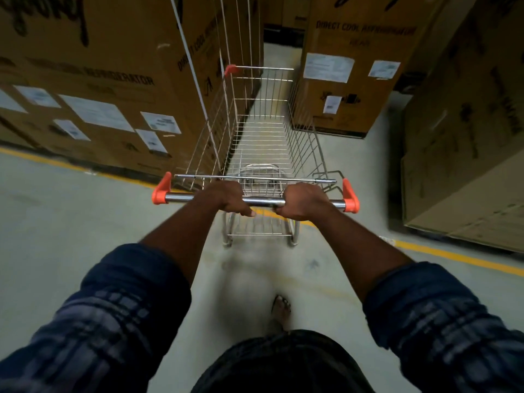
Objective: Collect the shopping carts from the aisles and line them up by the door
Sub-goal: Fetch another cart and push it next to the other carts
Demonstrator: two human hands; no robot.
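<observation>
The cart (261,143) stands on the floor (71,222) between one box (99,66) on its left and another box (348,66) on its right. The left grip (224,198) and right grip (303,201) sit side by side on its handle (263,201), with a foot (282,310) behind the cart.

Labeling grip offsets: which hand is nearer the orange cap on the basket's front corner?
Left. The orange cap sits at the far left corner; left hand grips the handle bar roughly behind it, right hand farther right.

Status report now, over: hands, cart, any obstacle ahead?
Left hand and right hand grip the handle. Shopping cart empty. Refrigerator boxes close on both sides, gap narrow.
</observation>
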